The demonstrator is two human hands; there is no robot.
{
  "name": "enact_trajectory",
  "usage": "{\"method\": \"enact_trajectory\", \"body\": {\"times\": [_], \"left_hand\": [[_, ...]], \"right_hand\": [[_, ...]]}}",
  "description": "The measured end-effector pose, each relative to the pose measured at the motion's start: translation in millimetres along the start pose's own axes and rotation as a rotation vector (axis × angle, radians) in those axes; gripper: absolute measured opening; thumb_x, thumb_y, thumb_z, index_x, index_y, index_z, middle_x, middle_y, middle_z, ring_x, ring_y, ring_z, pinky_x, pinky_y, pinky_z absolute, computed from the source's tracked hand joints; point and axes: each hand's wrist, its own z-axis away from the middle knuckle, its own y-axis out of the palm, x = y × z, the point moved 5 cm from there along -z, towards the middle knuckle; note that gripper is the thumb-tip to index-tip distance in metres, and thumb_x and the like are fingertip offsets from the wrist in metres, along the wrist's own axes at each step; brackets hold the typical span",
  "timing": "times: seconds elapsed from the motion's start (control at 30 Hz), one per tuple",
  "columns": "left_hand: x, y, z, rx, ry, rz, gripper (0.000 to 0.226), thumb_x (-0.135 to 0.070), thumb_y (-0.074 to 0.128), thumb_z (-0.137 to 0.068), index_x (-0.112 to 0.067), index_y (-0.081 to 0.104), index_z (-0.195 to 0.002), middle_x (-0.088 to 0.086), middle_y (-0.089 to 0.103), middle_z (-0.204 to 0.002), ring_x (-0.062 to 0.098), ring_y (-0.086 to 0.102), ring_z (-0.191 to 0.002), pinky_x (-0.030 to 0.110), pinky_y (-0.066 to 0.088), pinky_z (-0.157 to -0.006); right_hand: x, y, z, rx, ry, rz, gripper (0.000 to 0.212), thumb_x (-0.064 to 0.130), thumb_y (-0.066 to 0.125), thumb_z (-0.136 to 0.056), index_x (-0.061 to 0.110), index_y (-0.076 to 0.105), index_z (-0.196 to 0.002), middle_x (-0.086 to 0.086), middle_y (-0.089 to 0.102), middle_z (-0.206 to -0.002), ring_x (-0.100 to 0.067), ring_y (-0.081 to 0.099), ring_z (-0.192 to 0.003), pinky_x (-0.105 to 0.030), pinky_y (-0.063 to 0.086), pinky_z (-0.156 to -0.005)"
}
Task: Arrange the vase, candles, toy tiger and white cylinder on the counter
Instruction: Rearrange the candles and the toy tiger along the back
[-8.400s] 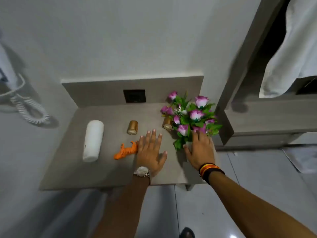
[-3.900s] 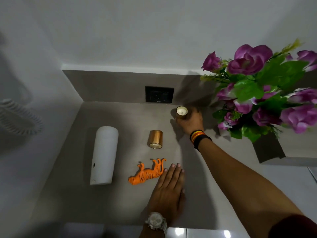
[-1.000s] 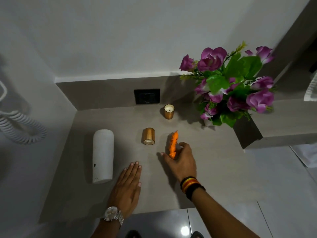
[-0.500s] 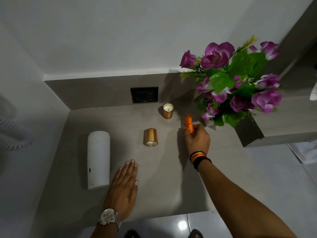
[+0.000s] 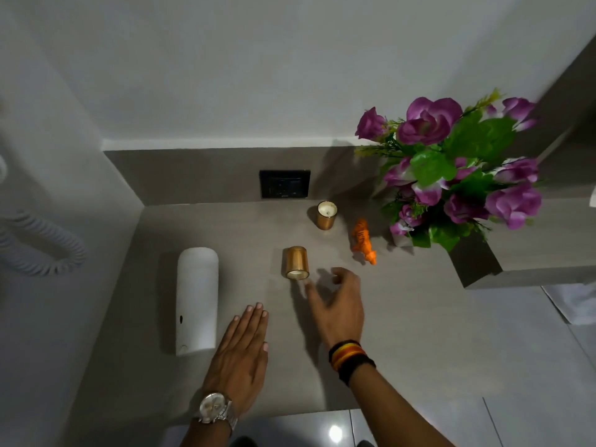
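At the worktop (image 5: pixel 419 333) back-right corner: vase (image 5: pixel 401 238), upright candle (image 5: pixel 326 215), toy tiger (image 5: pixel 363 241) placed; tipped candle (image 5: pixel 296 262), white cylinder (image 5: pixel 196 300) remain; right hand (image 5: pixel 338 304) fingers open, empty; left hand (image 5: pixel 242 353) flat

On the desk (image 5: pixel 403 333), a white cylinder (image 5: pixel 196 300) and one gold candle (image 5: pixel 296 262) lie sideways; another candle (image 5: pixel 326 215) stands upright beside the standing toy tiger (image 5: pixel 363 241) and flower vase (image 5: pixel 401 238).

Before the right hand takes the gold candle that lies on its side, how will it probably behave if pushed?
The lying candle is a smooth cylinder on a flat counter, so a sideways push would probably roll it. Its shiny gold wall may slip in the fingers. It looks stiff, not floppy. The right hand is open beside it, not yet touching.
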Motion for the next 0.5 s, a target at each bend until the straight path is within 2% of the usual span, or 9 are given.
{"method": "enact_trajectory", "body": {"times": [0.07, 0.13, 0.27, 0.37, 0.5], "left_hand": [[-0.3, -0.7, 0.0, 0.001, 0.000, -0.010, 0.059, -0.035, 0.020, -0.105, -0.021, 0.015, -0.162, -0.006, 0.011, -0.171, 0.008, 0.004, -0.158, 0.034, 0.006, -0.127], [-1.4, -1.6, -0.7, 0.003, -0.002, -0.004, 0.059, -0.036, 0.020, -0.105, -0.021, 0.016, -0.162, -0.005, 0.013, -0.171, 0.009, 0.006, -0.158, 0.034, 0.007, -0.127], [-2.3, -5.0, -1.7, -0.001, -0.004, -0.002, 0.059, -0.036, 0.021, -0.105, -0.019, 0.021, -0.161, -0.004, 0.018, -0.169, 0.012, 0.015, -0.157, 0.034, 0.010, -0.125], [-3.5, -5.6, 0.3, 0.011, -0.002, 0.002, 0.060, -0.038, 0.016, -0.104, -0.020, 0.017, -0.162, -0.003, 0.014, -0.170, 0.014, 0.012, -0.157, 0.038, 0.013, -0.124], [-2.3, -12.8, 2.5, -0.007, -0.004, -0.020, 0.060, -0.033, 0.026, -0.103, -0.013, 0.028, -0.159, 0.002, 0.025, -0.167, 0.020, 0.024, -0.155, 0.038, 0.016, -0.121]], "right_hand": [[15.1, 23.8, -6.2, 0.096, 0.005, 0.070, 0.083, 0.081, 0.065, -0.071, 0.028, 0.045, -0.132, 0.005, 0.053, -0.127, -0.016, 0.059, -0.112, -0.038, 0.057, -0.087], [24.7, 39.4, -16.5, 0.141, 0.029, 0.141, 0.088, 0.082, 0.068, -0.066, 0.026, 0.045, -0.130, 0.002, 0.055, -0.127, -0.019, 0.057, -0.113, -0.037, 0.056, -0.085], [32.0, 53.5, -30.4, 0.133, 0.019, 0.212, 0.071, 0.069, 0.074, -0.073, 0.025, 0.044, -0.119, -0.002, 0.059, -0.117, -0.024, 0.060, -0.104, -0.038, 0.056, -0.079], [33.3, 56.3, -35.2, 0.163, 0.010, 0.206, 0.059, 0.059, 0.075, -0.081, 0.024, 0.046, -0.118, -0.003, 0.064, -0.114, -0.025, 0.064, -0.099, -0.036, 0.056, -0.078], [35.5, 55.0, -42.2, 0.229, -0.045, 0.131, 0.056, 0.054, 0.077, -0.082, 0.024, 0.055, -0.124, -0.004, 0.065, -0.118, -0.024, 0.063, -0.103, -0.036, 0.055, -0.085]]}}
